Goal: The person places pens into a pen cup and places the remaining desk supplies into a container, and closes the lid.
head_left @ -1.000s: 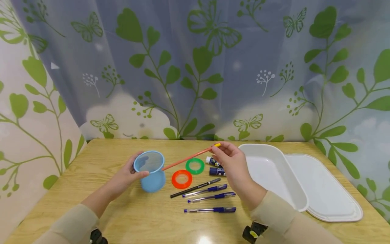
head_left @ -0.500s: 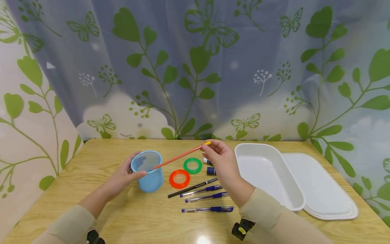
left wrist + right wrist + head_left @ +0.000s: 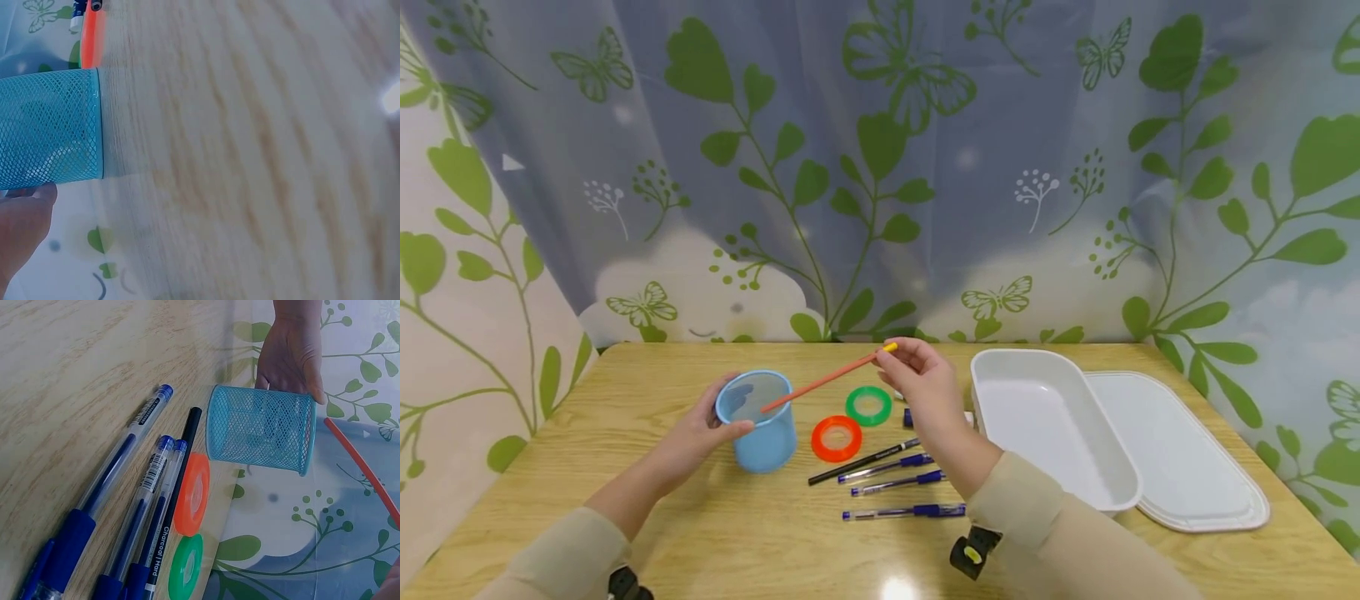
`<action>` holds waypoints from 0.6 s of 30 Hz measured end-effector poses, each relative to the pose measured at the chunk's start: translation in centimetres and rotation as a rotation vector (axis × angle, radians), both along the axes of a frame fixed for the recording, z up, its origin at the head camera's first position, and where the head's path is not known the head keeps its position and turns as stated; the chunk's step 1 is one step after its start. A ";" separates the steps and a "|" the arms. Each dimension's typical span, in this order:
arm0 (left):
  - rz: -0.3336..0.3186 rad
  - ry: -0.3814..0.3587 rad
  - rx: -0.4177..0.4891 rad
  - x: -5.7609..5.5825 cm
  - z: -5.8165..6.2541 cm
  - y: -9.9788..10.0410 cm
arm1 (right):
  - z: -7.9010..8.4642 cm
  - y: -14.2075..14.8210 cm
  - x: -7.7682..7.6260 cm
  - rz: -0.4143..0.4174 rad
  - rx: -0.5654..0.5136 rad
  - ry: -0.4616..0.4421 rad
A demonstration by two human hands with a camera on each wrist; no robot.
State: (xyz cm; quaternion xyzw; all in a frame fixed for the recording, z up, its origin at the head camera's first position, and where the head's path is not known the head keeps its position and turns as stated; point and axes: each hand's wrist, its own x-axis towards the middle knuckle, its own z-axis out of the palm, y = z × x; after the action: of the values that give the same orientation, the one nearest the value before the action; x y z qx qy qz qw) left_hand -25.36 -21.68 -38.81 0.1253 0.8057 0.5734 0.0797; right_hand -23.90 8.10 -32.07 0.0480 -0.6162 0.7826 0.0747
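Note:
On the left of the table stands a blue mesh pen holder [image 3: 767, 443], gripped by my left hand [image 3: 700, 425] with the thumb at its rim. My right hand [image 3: 928, 396] pinches a thin orange pencil [image 3: 823, 381] near its yellow end. In the head view the pencil slants down leftward and its lower end overlaps the holder's mouth. From the right wrist, the pencil's free end [image 3: 331, 425] shows just outside the rim, near the left thumb. The left fingers behind the holder are mostly hidden.
Between the hands lie an orange tape roll [image 3: 837, 439], a green tape roll [image 3: 868, 406], a black charcoal pencil [image 3: 857, 464] and blue gel pens [image 3: 902, 512]. Glue sticks [image 3: 908, 417] are partly hidden behind the right hand. A white tray [image 3: 1131, 479] overlaps a white lid [image 3: 1195, 467] at right.
My right hand has moved left with the orange pencil, bringing its lower end from beside the pen holder to over its mouth. The left hand keeps its grip on the holder.

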 end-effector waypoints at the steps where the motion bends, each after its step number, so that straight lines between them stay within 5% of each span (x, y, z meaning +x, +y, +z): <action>1: -0.002 0.003 -0.002 0.0 0.0 0.0 | 0.0 -0.1 -0.1 0.001 0.001 -0.001; 18: -0.020 0.015 0.013 0.0 0.0 0.0 | -0.1 -1.6 -0.6 0.018 0.005 -0.001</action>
State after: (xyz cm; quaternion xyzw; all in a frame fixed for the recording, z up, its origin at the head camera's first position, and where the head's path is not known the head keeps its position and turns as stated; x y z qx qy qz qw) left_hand -25.31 -21.71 -38.80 0.1381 0.8012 0.5769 0.0785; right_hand -24.52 6.46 -32.12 0.0534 -0.6176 0.7818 0.0670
